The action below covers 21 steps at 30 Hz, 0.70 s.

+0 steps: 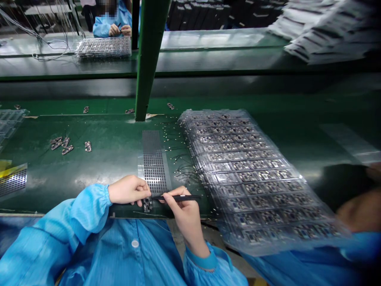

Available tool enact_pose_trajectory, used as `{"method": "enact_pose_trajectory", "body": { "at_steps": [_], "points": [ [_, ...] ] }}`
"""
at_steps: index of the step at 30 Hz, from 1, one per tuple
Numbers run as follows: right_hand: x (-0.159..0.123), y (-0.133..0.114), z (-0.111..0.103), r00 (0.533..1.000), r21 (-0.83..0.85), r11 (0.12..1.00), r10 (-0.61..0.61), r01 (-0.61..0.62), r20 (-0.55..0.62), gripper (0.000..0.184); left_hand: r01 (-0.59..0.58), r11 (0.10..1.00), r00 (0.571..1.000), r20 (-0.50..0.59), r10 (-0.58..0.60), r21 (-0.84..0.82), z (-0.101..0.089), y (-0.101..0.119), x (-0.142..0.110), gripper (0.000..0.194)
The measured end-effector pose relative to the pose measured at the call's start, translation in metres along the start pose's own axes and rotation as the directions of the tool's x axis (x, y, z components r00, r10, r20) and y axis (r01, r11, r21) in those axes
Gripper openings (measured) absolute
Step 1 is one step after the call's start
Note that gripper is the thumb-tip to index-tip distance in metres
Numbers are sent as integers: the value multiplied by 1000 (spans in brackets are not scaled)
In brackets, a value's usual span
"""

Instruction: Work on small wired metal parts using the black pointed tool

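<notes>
Near the table's front edge, a small circuit board (147, 204) is pinched by the fingers of my left hand (130, 190). My right hand (183, 204) is closed round black tweezers (186, 197), whose tip points left and reaches the board. Just beyond both hands lies a sheet of small dark rectangular stickers (154, 167), its near end close to my fingertips. Whether the tweezer tip holds a sticker is too small to tell. To the right of my right hand stands a stack of clear plastic trays (238, 159) filled with circuit boards, thin black wires trailing from its left side.
Loose circuit boards (62, 143) lie at the left. A green post (150, 59) rises from the table's back. Another sticker sheet (13, 180) lies at the left edge. A co-worker's arm (361, 210) is at the right; another person (114, 24) sits across, behind trays (104, 47).
</notes>
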State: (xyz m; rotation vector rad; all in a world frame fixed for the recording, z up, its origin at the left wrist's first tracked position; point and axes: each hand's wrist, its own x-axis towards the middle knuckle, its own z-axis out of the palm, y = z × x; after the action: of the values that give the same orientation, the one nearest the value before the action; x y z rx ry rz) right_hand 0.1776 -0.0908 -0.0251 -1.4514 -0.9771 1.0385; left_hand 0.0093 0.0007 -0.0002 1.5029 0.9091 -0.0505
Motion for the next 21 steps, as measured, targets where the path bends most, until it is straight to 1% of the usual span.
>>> {"method": "enact_pose_trajectory", "body": {
  "at_steps": [17, 21],
  "points": [
    [-1, 2, 0, 998, -65, 996, -57, 56, -4, 21, 15, 1000, 1000, -7, -15, -10, 0, 2, 0, 19],
    [-1, 2, 0, 997, -63, 995, -72, 71, -6, 19, 19, 1000, 1000, -10, -19, -12, 1, 3, -1, 19]
  ]
}}
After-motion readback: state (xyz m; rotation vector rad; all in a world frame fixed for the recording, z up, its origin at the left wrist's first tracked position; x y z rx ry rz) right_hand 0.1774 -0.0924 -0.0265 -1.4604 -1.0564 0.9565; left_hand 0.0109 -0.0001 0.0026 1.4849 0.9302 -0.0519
